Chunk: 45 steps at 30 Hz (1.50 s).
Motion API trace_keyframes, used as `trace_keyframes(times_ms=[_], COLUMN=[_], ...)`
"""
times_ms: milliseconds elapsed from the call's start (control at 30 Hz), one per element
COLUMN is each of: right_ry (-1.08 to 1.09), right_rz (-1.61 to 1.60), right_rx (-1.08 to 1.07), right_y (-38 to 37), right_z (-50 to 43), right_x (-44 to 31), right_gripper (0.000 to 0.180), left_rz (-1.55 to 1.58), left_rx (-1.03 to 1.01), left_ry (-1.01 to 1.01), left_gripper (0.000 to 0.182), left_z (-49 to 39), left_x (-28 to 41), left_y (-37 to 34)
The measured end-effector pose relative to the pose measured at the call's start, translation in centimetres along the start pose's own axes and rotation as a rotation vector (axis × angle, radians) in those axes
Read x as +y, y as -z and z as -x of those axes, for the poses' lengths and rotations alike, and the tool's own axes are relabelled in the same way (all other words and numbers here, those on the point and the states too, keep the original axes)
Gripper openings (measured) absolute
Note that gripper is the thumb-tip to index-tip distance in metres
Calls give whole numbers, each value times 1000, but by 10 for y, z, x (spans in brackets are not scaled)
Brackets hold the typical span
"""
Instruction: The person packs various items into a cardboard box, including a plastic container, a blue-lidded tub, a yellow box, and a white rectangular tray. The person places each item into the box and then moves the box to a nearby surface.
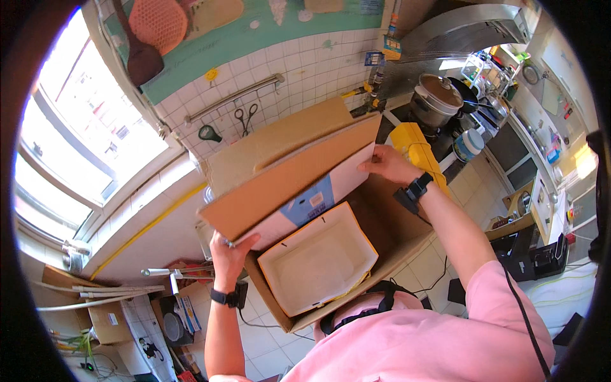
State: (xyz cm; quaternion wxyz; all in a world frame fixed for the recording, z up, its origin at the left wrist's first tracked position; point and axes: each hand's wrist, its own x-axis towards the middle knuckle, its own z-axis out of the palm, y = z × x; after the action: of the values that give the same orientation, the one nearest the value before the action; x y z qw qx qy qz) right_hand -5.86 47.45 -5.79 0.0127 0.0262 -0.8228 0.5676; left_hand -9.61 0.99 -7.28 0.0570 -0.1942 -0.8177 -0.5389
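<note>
A large brown cardboard box (405,224) stands before me with its top open. A white tray-like carton (315,265) with an orange rim lies inside it, its interior facing up. Along the box's far side is a flat white-and-blue carton (310,203) bearing print and a label. My left hand (230,255) grips its left end, the thumb on the white face and the fingers by the edge of a raised cardboard flap (296,176). My right hand (392,164) holds the right end. What the fingers press on behind is hidden.
Behind the box is a tiled wall with scissors (246,119) and a towel bar (234,98). To the right are a yellow case (415,143), a lidded pot (437,98) and a white jar (468,144). A window (86,110) is at left. Cables hang from both wrist straps.
</note>
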Motion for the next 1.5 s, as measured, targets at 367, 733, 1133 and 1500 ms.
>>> trace_keyframes(times_ms=[367, 733, 1133, 1500], right_ry=[-183, -114, -682, -680], right_rz=[516, 782, 720, 769], right_rx=[259, 502, 382, 332], right_y=[-74, 30, 84, 94], right_z=[-27, 74, 171, 171], right_x=[39, -11, 51, 23], right_gripper=[72, 71, 122, 98], left_rz=[-309, -453, -518, -841], left_rx=[99, 89, -58, 19], left_ry=[-113, 38, 141, -290], left_gripper=[94, 92, 85, 57], left_z=[-12, -9, -8, 7], left_x=[-30, -38, -10, 99], left_y=[-11, -11, 31, -43])
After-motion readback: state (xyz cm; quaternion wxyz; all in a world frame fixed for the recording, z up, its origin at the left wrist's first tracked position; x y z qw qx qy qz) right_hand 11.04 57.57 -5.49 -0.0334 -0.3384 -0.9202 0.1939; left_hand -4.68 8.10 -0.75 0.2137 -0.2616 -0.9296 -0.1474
